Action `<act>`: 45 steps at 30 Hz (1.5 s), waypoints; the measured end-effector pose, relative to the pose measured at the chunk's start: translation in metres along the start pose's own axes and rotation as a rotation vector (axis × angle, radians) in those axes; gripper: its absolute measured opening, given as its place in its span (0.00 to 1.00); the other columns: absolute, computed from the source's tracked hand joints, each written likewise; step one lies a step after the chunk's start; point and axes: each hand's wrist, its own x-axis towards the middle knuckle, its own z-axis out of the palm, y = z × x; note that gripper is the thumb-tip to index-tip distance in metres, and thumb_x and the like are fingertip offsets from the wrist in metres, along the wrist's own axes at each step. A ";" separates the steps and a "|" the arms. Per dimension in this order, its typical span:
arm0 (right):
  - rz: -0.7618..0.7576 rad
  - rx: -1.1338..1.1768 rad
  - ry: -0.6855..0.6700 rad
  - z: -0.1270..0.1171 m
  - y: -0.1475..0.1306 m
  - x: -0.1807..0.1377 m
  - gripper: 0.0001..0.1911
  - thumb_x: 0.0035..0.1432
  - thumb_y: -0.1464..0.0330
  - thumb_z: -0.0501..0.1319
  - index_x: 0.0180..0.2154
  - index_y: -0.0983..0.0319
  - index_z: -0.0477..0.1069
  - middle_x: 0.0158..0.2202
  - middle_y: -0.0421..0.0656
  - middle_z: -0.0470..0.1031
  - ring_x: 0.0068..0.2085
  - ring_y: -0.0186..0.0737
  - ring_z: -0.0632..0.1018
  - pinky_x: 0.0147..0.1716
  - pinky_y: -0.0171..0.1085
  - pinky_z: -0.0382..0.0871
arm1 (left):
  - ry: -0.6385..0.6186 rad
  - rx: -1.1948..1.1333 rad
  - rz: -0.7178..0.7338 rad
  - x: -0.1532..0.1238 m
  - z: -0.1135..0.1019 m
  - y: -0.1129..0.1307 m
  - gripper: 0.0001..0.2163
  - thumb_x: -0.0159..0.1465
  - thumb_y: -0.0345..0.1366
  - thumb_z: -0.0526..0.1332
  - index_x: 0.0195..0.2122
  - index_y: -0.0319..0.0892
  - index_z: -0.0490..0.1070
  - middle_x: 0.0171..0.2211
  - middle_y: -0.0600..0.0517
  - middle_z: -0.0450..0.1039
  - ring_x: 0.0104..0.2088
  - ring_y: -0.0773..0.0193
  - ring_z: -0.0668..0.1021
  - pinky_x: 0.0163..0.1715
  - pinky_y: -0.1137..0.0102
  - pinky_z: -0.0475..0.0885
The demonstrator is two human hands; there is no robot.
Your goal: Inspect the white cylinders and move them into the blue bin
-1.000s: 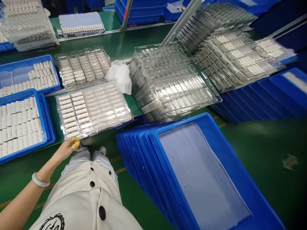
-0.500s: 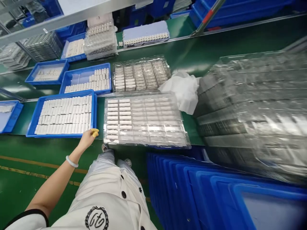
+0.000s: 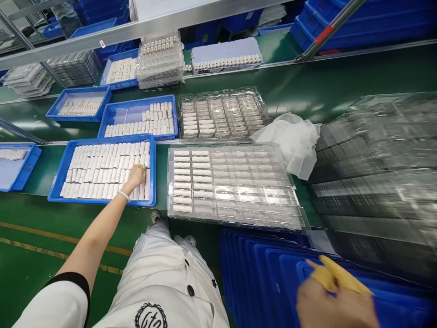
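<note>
My left hand (image 3: 137,176) reaches into a blue tray (image 3: 153,182) packed with rows of white cylindrical pieces (image 3: 99,175). Its fingers are bunched against pieces at the right side; whether one is gripped is hidden. Yellow covers show on its fingertips. My right hand (image 3: 336,298), blurred, is over the stacked blue trays (image 3: 259,273) at lower right. Yellow covers are on its fingers, which look apart with nothing visible between them. Right of the packed tray lies a clear plastic blister tray (image 3: 225,214), its left columns showing bright white pieces (image 3: 201,172) in the slots.
Behind stand another blue tray of white pieces (image 3: 175,116) and a second filled clear tray (image 3: 221,114). Crumpled white sheeting (image 3: 290,141) lies beside it. A tall stack of clear trays (image 3: 378,182) rises at right. A metal rail (image 3: 191,20) crosses above the bench.
My left hand has moved from beyond the tray's front right corner to over the pieces inside. My right hand has come into view at lower right. The camera view has shifted slightly.
</note>
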 end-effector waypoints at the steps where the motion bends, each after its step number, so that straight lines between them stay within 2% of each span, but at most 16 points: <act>1: -0.077 0.005 0.011 0.016 -0.015 -0.003 0.17 0.62 0.61 0.51 0.34 0.61 0.76 0.27 0.55 0.77 0.32 0.52 0.78 0.31 0.49 0.69 | -0.024 0.045 0.026 0.004 0.004 0.001 0.17 0.65 0.40 0.59 0.52 0.39 0.67 0.52 0.44 0.69 0.48 0.57 0.74 0.47 0.55 0.72; 3: -0.176 0.076 0.003 0.041 -0.047 -0.014 0.16 0.62 0.64 0.51 0.36 0.63 0.76 0.26 0.50 0.78 0.30 0.49 0.78 0.31 0.46 0.71 | -0.064 0.119 0.061 0.011 0.009 0.003 0.17 0.65 0.40 0.59 0.53 0.39 0.67 0.52 0.44 0.69 0.48 0.57 0.74 0.47 0.55 0.72; 7: -0.299 0.294 -0.119 0.068 -0.106 -0.042 0.13 0.62 0.68 0.53 0.39 0.64 0.75 0.28 0.46 0.80 0.32 0.43 0.80 0.34 0.41 0.73 | -0.137 0.194 0.109 0.023 0.008 0.001 0.17 0.65 0.40 0.59 0.53 0.39 0.67 0.51 0.44 0.69 0.48 0.57 0.75 0.46 0.56 0.73; 12: -0.310 0.489 -0.325 0.099 -0.166 -0.071 0.12 0.62 0.68 0.54 0.40 0.61 0.75 0.34 0.47 0.80 0.37 0.44 0.80 0.39 0.43 0.75 | -0.188 0.156 0.198 0.018 -0.023 -0.002 0.12 0.65 0.38 0.59 0.45 0.37 0.71 0.45 0.45 0.73 0.44 0.59 0.76 0.44 0.59 0.73; 15: -0.223 0.626 -0.550 0.116 -0.208 -0.075 0.14 0.63 0.67 0.53 0.45 0.61 0.73 0.40 0.49 0.79 0.41 0.43 0.80 0.42 0.44 0.75 | -0.166 0.088 0.288 -0.004 -0.057 0.003 0.08 0.64 0.33 0.57 0.37 0.36 0.75 0.40 0.42 0.75 0.44 0.55 0.77 0.45 0.62 0.71; 17: -0.153 0.714 -0.713 0.122 -0.237 -0.072 0.18 0.61 0.65 0.55 0.52 0.61 0.69 0.47 0.51 0.76 0.46 0.45 0.78 0.46 0.46 0.74 | -0.170 0.023 0.355 -0.025 -0.082 0.010 0.08 0.64 0.33 0.58 0.38 0.37 0.75 0.41 0.43 0.75 0.43 0.57 0.76 0.44 0.64 0.71; 19: -0.096 0.837 -0.894 0.123 -0.263 -0.067 0.26 0.58 0.62 0.60 0.57 0.61 0.63 0.54 0.53 0.72 0.53 0.46 0.75 0.52 0.47 0.70 | -0.201 -0.068 0.431 -0.048 -0.103 0.021 0.08 0.64 0.37 0.58 0.40 0.41 0.75 0.38 0.47 0.75 0.38 0.61 0.76 0.39 0.67 0.72; 22: -0.015 1.067 -1.206 0.111 -0.290 -0.061 0.30 0.55 0.60 0.63 0.57 0.61 0.63 0.53 0.50 0.72 0.53 0.45 0.74 0.52 0.45 0.70 | -0.218 -0.355 0.569 -0.080 -0.114 0.038 0.07 0.64 0.38 0.60 0.37 0.42 0.75 0.31 0.50 0.72 0.31 0.65 0.73 0.31 0.70 0.70; 24: 0.085 1.163 -1.308 0.098 -0.298 -0.060 0.26 0.56 0.60 0.63 0.54 0.62 0.65 0.49 0.48 0.74 0.49 0.43 0.76 0.49 0.43 0.71 | -0.141 -0.511 0.572 -0.098 -0.108 0.048 0.06 0.63 0.37 0.61 0.38 0.43 0.75 0.31 0.51 0.70 0.29 0.67 0.71 0.30 0.72 0.69; 27: 0.236 1.191 -1.229 0.079 -0.297 -0.062 0.22 0.55 0.62 0.63 0.51 0.60 0.66 0.46 0.44 0.75 0.46 0.40 0.76 0.47 0.40 0.72 | 0.031 -0.744 0.506 -0.119 -0.089 0.065 0.16 0.60 0.36 0.65 0.50 0.47 0.70 0.40 0.49 0.69 0.33 0.68 0.72 0.35 0.70 0.71; 29: 0.240 1.186 -1.126 0.070 -0.291 -0.062 0.21 0.55 0.63 0.63 0.50 0.59 0.66 0.46 0.44 0.75 0.44 0.40 0.77 0.45 0.39 0.72 | 0.104 -0.836 0.448 -0.131 -0.077 0.075 0.24 0.57 0.36 0.67 0.55 0.48 0.66 0.47 0.46 0.67 0.38 0.65 0.73 0.39 0.68 0.73; 31: 0.127 1.186 -1.015 0.065 -0.283 -0.060 0.19 0.56 0.65 0.63 0.50 0.58 0.66 0.46 0.44 0.75 0.44 0.40 0.77 0.44 0.39 0.73 | 0.107 -0.820 0.432 -0.141 -0.072 0.086 0.21 0.59 0.37 0.66 0.53 0.47 0.68 0.49 0.45 0.67 0.43 0.61 0.74 0.42 0.66 0.73; 34: -0.200 1.160 -0.846 0.060 -0.271 -0.047 0.17 0.59 0.68 0.61 0.51 0.56 0.66 0.46 0.44 0.75 0.46 0.41 0.76 0.46 0.42 0.72 | 0.120 -0.719 0.527 -0.151 -0.071 0.099 0.12 0.61 0.35 0.63 0.47 0.45 0.72 0.44 0.45 0.72 0.44 0.58 0.74 0.44 0.64 0.72; 37: -0.470 1.082 -0.719 0.055 -0.261 -0.029 0.19 0.61 0.70 0.58 0.54 0.55 0.65 0.49 0.47 0.72 0.50 0.45 0.73 0.49 0.46 0.70 | 0.201 -0.645 0.658 -0.155 -0.071 0.109 0.15 0.61 0.32 0.63 0.49 0.46 0.71 0.42 0.46 0.74 0.43 0.58 0.74 0.44 0.62 0.72; 40: -0.583 0.997 -0.665 0.049 -0.253 -0.013 0.23 0.61 0.71 0.58 0.58 0.55 0.62 0.51 0.49 0.69 0.51 0.47 0.71 0.49 0.48 0.70 | 0.276 -0.575 0.726 -0.158 -0.067 0.118 0.18 0.61 0.29 0.63 0.52 0.48 0.70 0.43 0.46 0.74 0.44 0.58 0.73 0.43 0.62 0.71; 45: -0.619 0.964 -0.696 0.042 -0.243 0.000 0.26 0.62 0.71 0.58 0.60 0.52 0.60 0.46 0.47 0.72 0.46 0.46 0.74 0.44 0.47 0.72 | 0.336 -0.529 0.716 -0.164 -0.058 0.131 0.20 0.60 0.28 0.63 0.54 0.50 0.70 0.44 0.47 0.74 0.44 0.58 0.74 0.43 0.62 0.72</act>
